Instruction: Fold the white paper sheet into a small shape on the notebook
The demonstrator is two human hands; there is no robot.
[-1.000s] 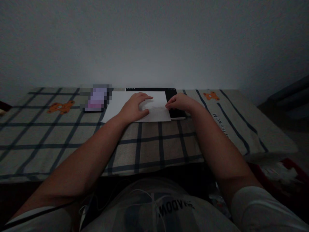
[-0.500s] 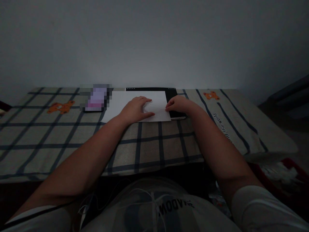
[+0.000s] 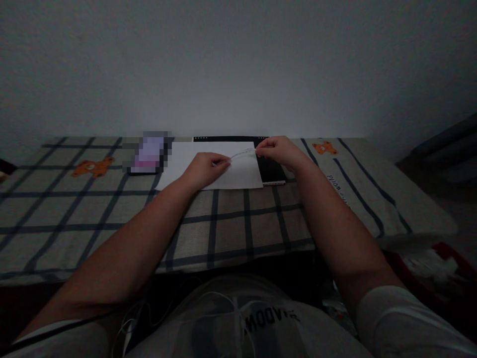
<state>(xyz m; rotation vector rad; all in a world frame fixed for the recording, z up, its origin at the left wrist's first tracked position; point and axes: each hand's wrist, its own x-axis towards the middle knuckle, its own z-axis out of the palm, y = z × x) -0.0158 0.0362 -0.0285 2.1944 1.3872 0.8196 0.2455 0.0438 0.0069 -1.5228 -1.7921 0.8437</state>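
The thin pale strand (image 3: 243,153) is at the centre of the frame, stretched between my two hands above the sheet of white paper (image 3: 238,176); my left hand (image 3: 208,168) pinches its left end between thumb and fingertips, and my right hand (image 3: 279,151) pinches its right end in the same way; what the strand is made of I cannot tell.

The paper overlaps a black notebook (image 3: 272,171), which shows along the top and right of the sheet, with a row of small pale marks on its upper edge; left of centre lies a phone (image 3: 149,154), partly pixelated, its screen lilac and pink.

All this rests on a beige tablecloth (image 3: 112,209) with dark blue checks; an orange bear print (image 3: 93,167) sits on it at the left and a smaller bear (image 3: 325,147) at the right, above some dark lettering (image 3: 337,186); a plain grey wall (image 3: 238,64) fills the upper frame, the room dim; crumpled white material (image 3: 432,266) lies against something red at lower right.
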